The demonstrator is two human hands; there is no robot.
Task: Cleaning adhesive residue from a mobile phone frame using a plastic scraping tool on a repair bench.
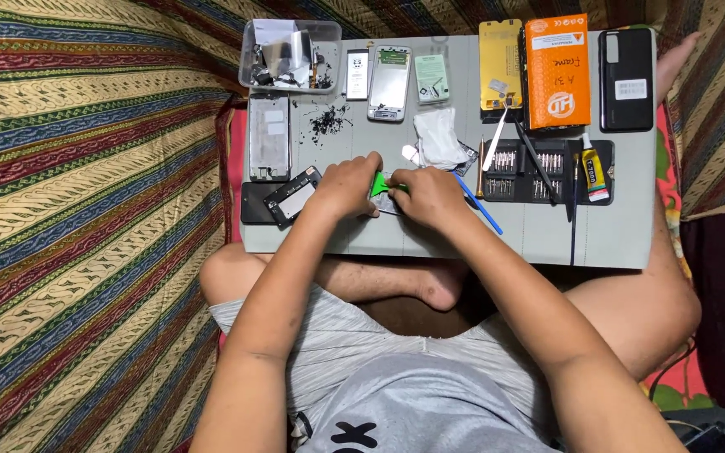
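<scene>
While you sat cross-legged over the flat grey work mat (pixel 362 239), both your hands met near the middle of its near edge. Your left hand (pixel 344 186) came in from the left and your right hand (pixel 430 195) from the right, and the small bright green plastic pry tool (pixel 378 184) lay squeezed between them, touching both. Under it sat a small grey, glinting flat part (pixel 388 204), mostly hidden by your knuckles, so I could not tell its long axis. Both hands were about equally near. Your left fingers were curled closed against the green tool; your right fingers were bent down tight over the part, though which hand truly gripped the tool I could not tell. The tool looked thin and wedge-like, only a short piece showing. Just left lay a dark rectangular phone frame (pixel 293 199), tilted; a thin blue stick (pixel 480 205) ran off to the right.
</scene>
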